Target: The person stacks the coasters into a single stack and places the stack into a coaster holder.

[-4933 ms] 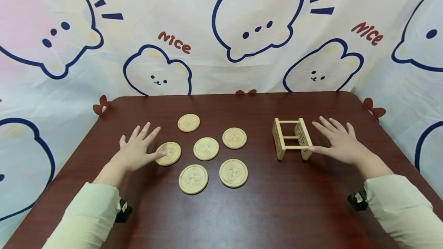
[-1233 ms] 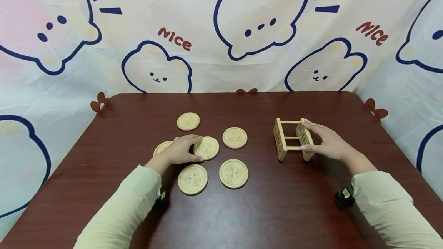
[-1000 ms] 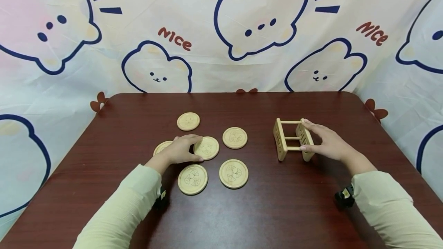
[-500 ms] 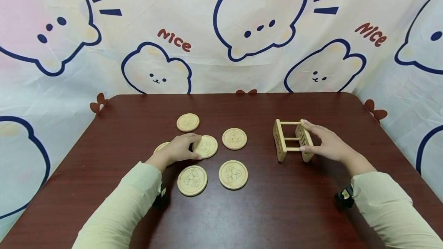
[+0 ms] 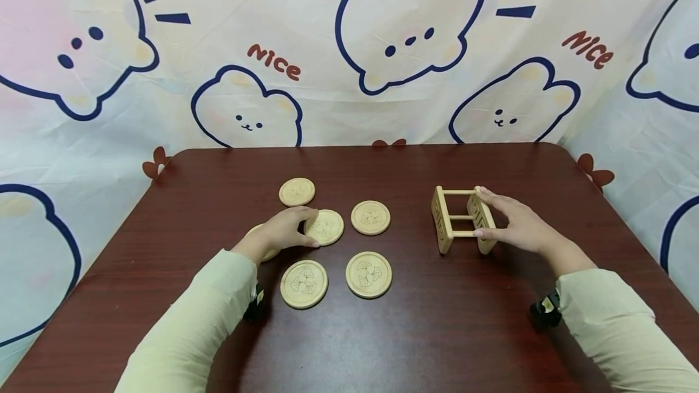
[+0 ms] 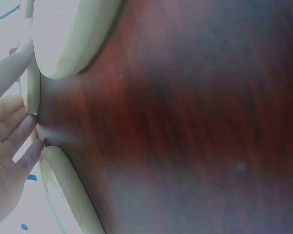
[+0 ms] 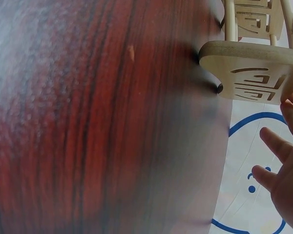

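Presumably light and stiff, the pale disc (image 5: 325, 227) among other discs (image 5: 371, 218) on the counter (image 5: 415, 338) is best held by its rim, as pinched by the left hand's (image 5: 284, 228) fingers, the rack (image 5: 481, 223) being gripped by the right hand (image 5: 517, 223).

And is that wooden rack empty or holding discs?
The rack is empty: only rods cross between its side panels, and the table shows through.
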Motion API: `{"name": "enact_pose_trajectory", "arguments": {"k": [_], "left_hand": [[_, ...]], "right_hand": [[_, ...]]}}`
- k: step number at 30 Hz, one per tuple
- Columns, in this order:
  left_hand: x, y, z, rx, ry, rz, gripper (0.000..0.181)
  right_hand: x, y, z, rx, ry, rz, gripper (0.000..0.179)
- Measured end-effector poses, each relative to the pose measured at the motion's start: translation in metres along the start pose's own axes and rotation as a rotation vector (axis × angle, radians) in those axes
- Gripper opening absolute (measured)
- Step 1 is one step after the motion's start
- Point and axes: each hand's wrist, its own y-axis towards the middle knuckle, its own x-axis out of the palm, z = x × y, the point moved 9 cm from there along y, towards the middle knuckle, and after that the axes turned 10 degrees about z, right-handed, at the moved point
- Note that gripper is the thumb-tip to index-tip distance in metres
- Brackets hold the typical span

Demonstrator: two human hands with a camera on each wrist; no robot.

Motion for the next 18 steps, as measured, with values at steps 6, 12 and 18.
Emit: {"name": "enact_pose_trajectory", "arguments": {"k": [6, 12, 18], "left_hand": [[0.0, 0.0023, -0.0017, 0.017, -0.003, -0.001, 0.072], [0.0014, 0.0043, -0.0042, -0.01, -0.024, -0.019, 0.072], [0.0015, 0.0058, -0.0038, -0.023, -0.02, -0.029, 0.073]], "right_hand": [[0.0012, -0.0007, 0.0012, 0.013, -0.009, -0.007, 0.085], [0.0028, -0.0012, 0.0024, 0.024, -0.01, -0.017, 0.085], [0.0016, -0.0005, 0.0017, 0.016, -0.009, -0.016, 0.085]]}}
